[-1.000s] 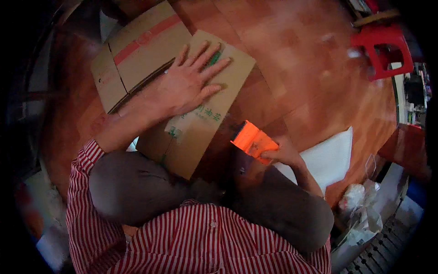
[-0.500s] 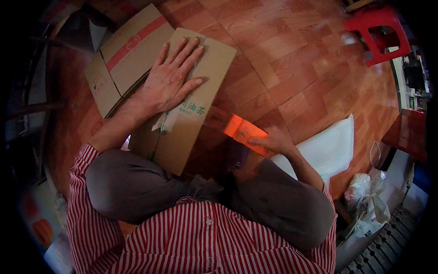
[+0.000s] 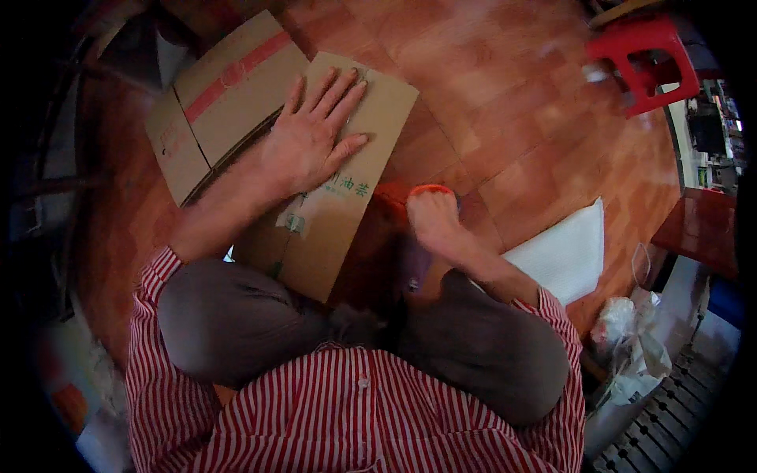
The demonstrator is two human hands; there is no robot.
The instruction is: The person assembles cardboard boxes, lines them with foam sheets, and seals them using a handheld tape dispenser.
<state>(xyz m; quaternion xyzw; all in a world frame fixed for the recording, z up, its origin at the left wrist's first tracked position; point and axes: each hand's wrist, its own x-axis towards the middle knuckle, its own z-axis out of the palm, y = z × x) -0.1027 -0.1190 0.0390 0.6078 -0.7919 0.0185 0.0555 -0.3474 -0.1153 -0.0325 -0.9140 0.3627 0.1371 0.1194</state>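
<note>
orange tool (image 3: 432,188) (mostly hidden)

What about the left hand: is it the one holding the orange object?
No, the left hand lies open on the green-printed cardboard box, while the right hand is closed around the orange object.

head-worn fisheye looks down toward the floor (image 3: 520,118)

The carton (image 3: 347,189) lies left — pad (image 3: 560,252) right, stool (image 3: 621,55) beyond.
</note>
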